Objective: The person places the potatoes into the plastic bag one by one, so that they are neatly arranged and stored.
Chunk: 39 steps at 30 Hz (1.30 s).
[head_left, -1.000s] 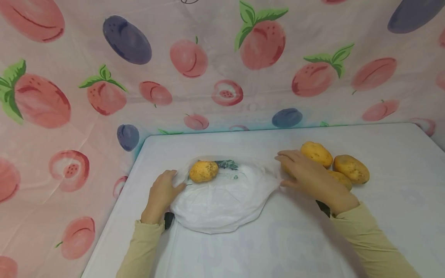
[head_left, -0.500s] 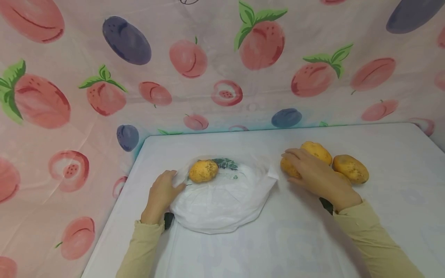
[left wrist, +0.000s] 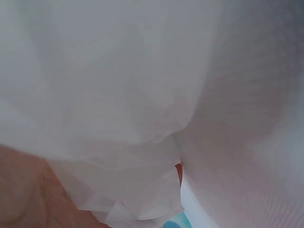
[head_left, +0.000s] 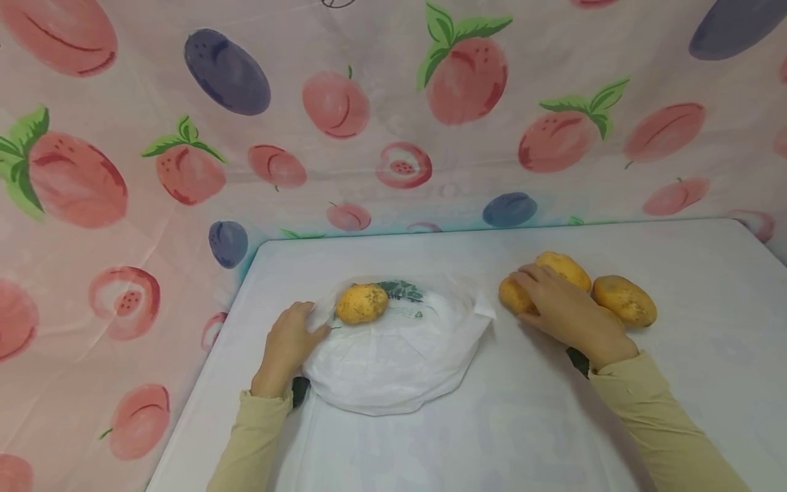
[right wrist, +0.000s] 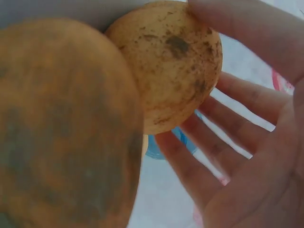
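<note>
A white plastic bag [head_left: 393, 369] with green print lies on the table. One yellow potato [head_left: 361, 304] rests on its far left part. My left hand [head_left: 286, 350] holds the bag's left edge between thumb and fingers; in the left wrist view, white film hides most of that hand. To the right of the bag, my right hand [head_left: 568, 314] has thumb and fingers around another potato [head_left: 515, 295]. The right wrist view shows this dirt-spotted potato [right wrist: 171, 61] between thumb and fingertips, with a second potato [right wrist: 66, 128] large in front.
Beyond my right hand lie an upper potato [head_left: 565, 268] and a right-hand potato [head_left: 626, 301]. Another is mostly hidden under the hand. A fruit-patterned cloth [head_left: 393, 123] hangs behind the white table [head_left: 492, 437].
My right hand has left the bag's right corner and moved slightly right onto the nearest potato. The bag's corner now stands loose. My left hand stays in place.
</note>
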Tool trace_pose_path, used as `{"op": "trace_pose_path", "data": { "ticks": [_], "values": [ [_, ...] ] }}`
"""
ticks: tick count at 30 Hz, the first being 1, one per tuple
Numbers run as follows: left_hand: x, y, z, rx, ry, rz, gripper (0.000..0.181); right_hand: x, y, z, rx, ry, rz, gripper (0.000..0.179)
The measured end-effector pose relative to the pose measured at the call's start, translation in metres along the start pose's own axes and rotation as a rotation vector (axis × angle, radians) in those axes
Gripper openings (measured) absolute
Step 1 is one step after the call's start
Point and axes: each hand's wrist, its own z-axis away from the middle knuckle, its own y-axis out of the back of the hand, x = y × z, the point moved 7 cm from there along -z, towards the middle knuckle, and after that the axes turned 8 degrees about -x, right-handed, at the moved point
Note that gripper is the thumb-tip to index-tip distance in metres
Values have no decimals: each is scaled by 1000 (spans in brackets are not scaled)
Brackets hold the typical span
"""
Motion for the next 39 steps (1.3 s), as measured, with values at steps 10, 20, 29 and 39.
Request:
{"op": "trace_pose_path", "data": {
  "ticks": [10, 20, 29, 39],
  "values": [
    [0, 0, 0, 3, -2, 0, 59, 5, -3, -2, -46, -84, -30, 58],
    [0, 0, 1, 5, -7, 2, 59, 5, -3, -3, -11, -63, -38, 55],
    [0, 1, -2, 11, -12, -6, 59, 1, 6, -3, 56, -14, -29, 51],
    [0, 0, -1, 1, 3, -9, 60, -7, 19, -4, 117, 30, -37, 50]
  ]
}}
